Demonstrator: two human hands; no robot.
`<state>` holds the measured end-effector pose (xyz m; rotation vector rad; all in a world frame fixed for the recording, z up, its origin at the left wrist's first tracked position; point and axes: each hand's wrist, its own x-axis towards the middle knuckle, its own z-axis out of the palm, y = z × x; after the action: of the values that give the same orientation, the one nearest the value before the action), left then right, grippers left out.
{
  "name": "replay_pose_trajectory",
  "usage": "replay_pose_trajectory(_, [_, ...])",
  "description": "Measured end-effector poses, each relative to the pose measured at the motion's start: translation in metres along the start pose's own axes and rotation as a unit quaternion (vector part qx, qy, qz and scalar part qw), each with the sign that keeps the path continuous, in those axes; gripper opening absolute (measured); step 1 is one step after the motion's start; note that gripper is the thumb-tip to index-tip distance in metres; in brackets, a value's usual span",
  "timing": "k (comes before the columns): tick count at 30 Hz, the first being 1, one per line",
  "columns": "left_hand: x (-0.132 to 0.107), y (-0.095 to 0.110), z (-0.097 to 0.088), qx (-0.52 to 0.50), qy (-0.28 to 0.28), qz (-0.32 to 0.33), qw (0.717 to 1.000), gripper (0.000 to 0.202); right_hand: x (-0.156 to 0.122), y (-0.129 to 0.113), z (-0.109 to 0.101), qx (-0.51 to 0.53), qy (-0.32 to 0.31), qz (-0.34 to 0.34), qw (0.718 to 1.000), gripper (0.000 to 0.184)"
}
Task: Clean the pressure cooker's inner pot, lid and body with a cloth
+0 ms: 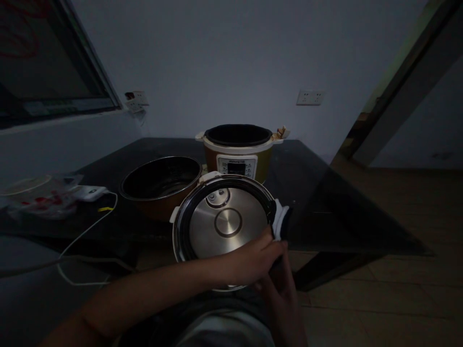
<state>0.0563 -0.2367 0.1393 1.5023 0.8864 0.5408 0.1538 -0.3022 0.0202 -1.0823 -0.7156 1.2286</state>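
A round pressure cooker lid [206,226], its steel inner face toward me, is tilted up at the table's front edge. My left forearm crosses its lower part. At the lid's right rim, my left hand [249,262] is closed on a black-and-white cloth [280,219] that sticks up above the fingers. Close against it from below is my right hand [284,289], its fingers bent near the rim and the cloth's lower end. What those fingers hold is hidden in shadow. Behind the lid stands the lidless electric pressure cooker [237,156], with its control panel facing me.
A dark inner pot [162,190] sits left of the lid on the black table [325,207]. Farther left are a plastic bag with a tub [43,195] and a white power strip [90,193], its cable hanging over the front edge. Wall sockets [310,98] are behind.
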Motion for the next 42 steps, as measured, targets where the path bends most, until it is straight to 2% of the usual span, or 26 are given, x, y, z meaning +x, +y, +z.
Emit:
replay_pose_trajectory(2, [0.009, 0.000, 0.002, -0.017, 0.052, -0.011, 0.998, 0.023, 0.000, 0.002, 0.000, 0.004, -0.005, 0.013, 1.000, 0.088])
replay_pose_trajectory(7, [0.034, -0.006, 0.005, -0.181, 0.133, 0.020, 0.974, 0.015, 0.000, -0.004, 0.003, 0.030, -0.025, 0.029, 0.999, 0.089])
replay_pose_trajectory(9, [0.043, -0.005, 0.003, -0.255, 0.158, 0.021, 0.954, 0.010, -0.001, -0.007, 0.005, 0.034, -0.028, 0.030, 0.999, 0.085])
replay_pose_trajectory(12, [0.050, 0.005, -0.004, -0.388, 0.179, -0.009, 0.904, 0.004, -0.001, -0.007, 0.006, 0.036, -0.026, 0.030, 0.999, 0.085])
replay_pose_trajectory(15, [0.052, 0.017, -0.014, -0.436, 0.183, -0.018, 0.881, 0.015, -0.002, -0.006, 0.006, 0.045, -0.027, 0.031, 0.998, 0.087])
replay_pose_trajectory(20, [0.047, 0.025, -0.031, -0.464, 0.196, -0.013, 0.864, 0.025, -0.001, -0.004, 0.006, 0.052, -0.019, 0.028, 0.998, 0.089])
replay_pose_trajectory(25, [0.025, 0.024, -0.053, -0.511, 0.212, -0.026, 0.833, 0.026, 0.001, -0.006, 0.006, 0.069, -0.023, 0.034, 0.997, 0.092])
replay_pose_trajectory(28, [0.012, 0.027, -0.066, -0.524, 0.238, 0.000, 0.817, 0.028, 0.001, -0.008, 0.007, 0.065, -0.026, 0.027, 0.997, 0.092])
replay_pose_trajectory(31, [0.010, 0.030, -0.071, -0.527, 0.269, 0.038, 0.805, 0.027, -0.001, -0.010, 0.010, 0.056, -0.017, 0.030, 0.998, 0.091])
replay_pose_trajectory(33, [0.017, 0.029, -0.068, -0.504, 0.284, 0.054, 0.814, 0.019, -0.002, -0.011, 0.010, 0.049, -0.017, 0.032, 0.998, 0.090])
replay_pose_trajectory(36, [0.037, 0.021, -0.056, -0.445, 0.284, 0.058, 0.847, 0.012, -0.003, -0.011, 0.008, 0.033, -0.026, 0.034, 0.999, 0.090])
replay_pose_trajectory(42, [0.070, 0.000, -0.027, -0.342, 0.297, 0.076, 0.888, 0.015, -0.001, -0.008, 0.007, 0.049, -0.037, 0.044, 0.997, 0.089])
